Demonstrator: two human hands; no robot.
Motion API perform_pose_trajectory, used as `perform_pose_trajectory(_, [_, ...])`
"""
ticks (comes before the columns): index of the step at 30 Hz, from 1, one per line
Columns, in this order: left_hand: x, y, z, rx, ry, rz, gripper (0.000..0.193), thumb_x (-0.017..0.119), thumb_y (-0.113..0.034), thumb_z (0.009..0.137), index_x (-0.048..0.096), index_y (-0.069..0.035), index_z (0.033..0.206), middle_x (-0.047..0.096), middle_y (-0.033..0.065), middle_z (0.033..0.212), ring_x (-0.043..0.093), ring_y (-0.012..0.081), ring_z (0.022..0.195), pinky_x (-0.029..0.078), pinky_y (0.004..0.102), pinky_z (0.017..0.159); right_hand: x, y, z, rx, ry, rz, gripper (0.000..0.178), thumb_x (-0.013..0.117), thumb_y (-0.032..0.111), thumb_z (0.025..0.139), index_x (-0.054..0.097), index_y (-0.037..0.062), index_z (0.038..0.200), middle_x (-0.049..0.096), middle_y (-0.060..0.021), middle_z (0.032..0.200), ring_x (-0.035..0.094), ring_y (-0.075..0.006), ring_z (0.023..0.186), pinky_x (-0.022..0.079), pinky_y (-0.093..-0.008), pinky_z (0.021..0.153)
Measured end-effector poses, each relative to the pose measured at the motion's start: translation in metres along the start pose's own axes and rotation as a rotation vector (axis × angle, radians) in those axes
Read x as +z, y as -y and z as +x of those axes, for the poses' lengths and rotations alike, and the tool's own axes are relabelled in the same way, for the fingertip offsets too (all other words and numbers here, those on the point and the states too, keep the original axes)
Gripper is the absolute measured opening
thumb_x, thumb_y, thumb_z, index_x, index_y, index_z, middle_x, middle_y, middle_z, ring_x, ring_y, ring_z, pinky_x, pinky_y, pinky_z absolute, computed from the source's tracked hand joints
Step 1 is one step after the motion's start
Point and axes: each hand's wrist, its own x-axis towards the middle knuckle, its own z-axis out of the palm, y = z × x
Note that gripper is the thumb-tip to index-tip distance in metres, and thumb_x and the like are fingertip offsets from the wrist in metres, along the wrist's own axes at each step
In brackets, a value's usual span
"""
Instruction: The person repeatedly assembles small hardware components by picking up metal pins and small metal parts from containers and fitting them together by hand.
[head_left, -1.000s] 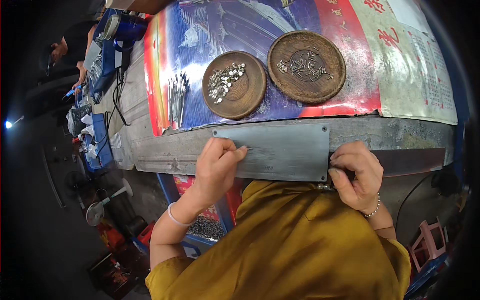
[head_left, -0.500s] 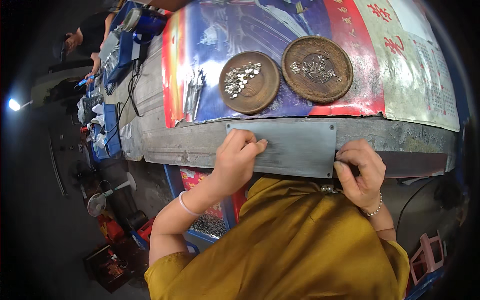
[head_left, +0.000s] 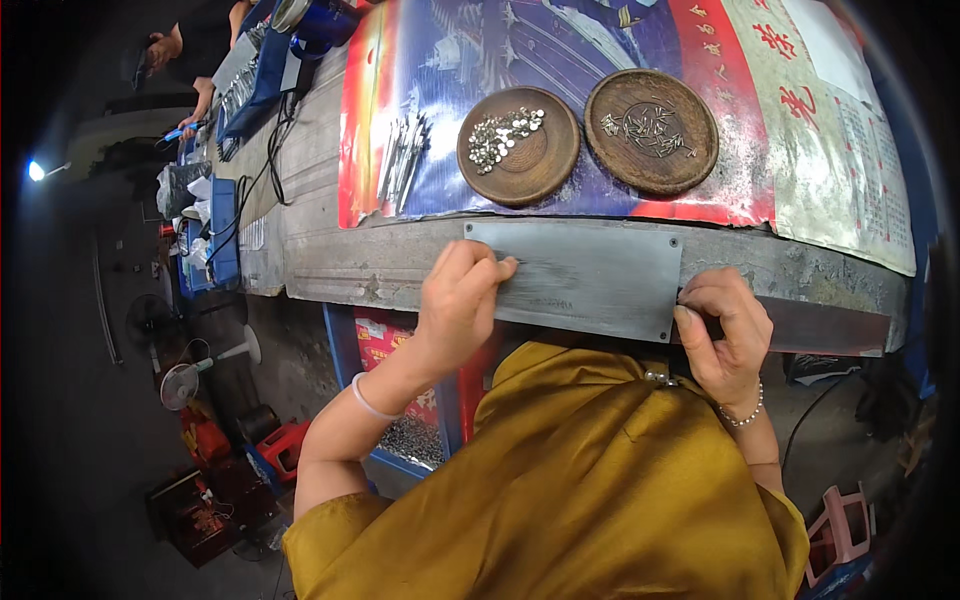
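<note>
A flat grey metal plate (head_left: 590, 290) with small screws at its visible corners lies along the near edge of the bench. Over its left end is my left hand (head_left: 458, 300), fingers curled and thumb pressed to them; whatever is pinched there is hidden. Dark streaks mark the plate's surface beside those fingertips. My right hand (head_left: 728, 335) is at the plate's right edge, thumb and fingers closed in a pinch. Something small and dark may sit between the fingertips, too small to name.
Beyond the plate stand a round brown dish (head_left: 540, 165) of shiny small discs and another dish (head_left: 700, 150) of thin metal pins. Several slim metal rods (head_left: 402, 160) lie left of them on a poster sheet. Blue bins (head_left: 222, 245) and black cables sit farther left, near another person's hand (head_left: 196, 118).
My left hand has slid left along the plate. My right hand stays at the plate's right edge. The whole view has shifted slightly.
</note>
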Motion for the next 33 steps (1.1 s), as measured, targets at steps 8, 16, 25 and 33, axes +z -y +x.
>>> perform_pose_trajectory(8, [0.010,-0.011,0.004,0.041,-0.039,-0.040,0.017,0.060,0.011,0.073,0.060,0.000,0.086,0.053,0.0131,0.078,0.055,0.0278,0.070,0.044,0.0325,0.062,0.013,0.016,-0.003,-0.027,0.063,0.092,0.009,0.066,0.000,0.075,0.057,-0.0006,0.078,0.057,-0.0115,0.075,0.054,-0.0207,0.058,0.043,-0.0278,0.050])
perform_pose_trajectory(16, [0.013,-0.068,-0.027,-0.563,-0.134,-1.207,0.013,0.052,-0.001,0.091,0.055,0.001,0.104,0.056,0.0015,0.086,0.052,0.0055,0.072,0.043,0.0189,0.063,0.044,0.051,0.004,0.100,0.253,0.154,0.016,0.067,0.006,0.079,0.057,-0.0012,0.090,0.057,-0.0104,0.080,0.055,-0.0190,0.058,0.045,-0.0275,0.052])
perform_pose_trajectory(25, [0.036,-0.091,-0.053,-0.542,-0.260,-1.449,0.025,0.044,-0.003,0.095,0.042,-0.001,0.120,0.054,0.0018,0.085,0.045,0.0047,0.068,0.038,0.0180,0.060,0.067,0.048,0.001,0.146,0.271,0.208,0.011,0.064,0.005,0.081,0.056,-0.0017,0.084,0.057,-0.0103,0.075,0.055,-0.0188,0.058,0.043,-0.0257,0.051])
perform_pose_trajectory(33, [0.055,-0.096,-0.054,-0.249,-0.465,-1.178,0.023,0.038,-0.002,0.096,0.039,-0.001,0.118,0.052,0.0072,0.104,0.051,0.0088,0.093,0.042,0.0238,0.084,0.093,0.037,-0.006,-0.162,0.045,0.072,0.015,0.061,0.008,0.085,0.051,-0.0001,0.077,0.048,-0.0077,0.056,0.047,-0.0197,0.041,0.037,-0.0288,0.041])
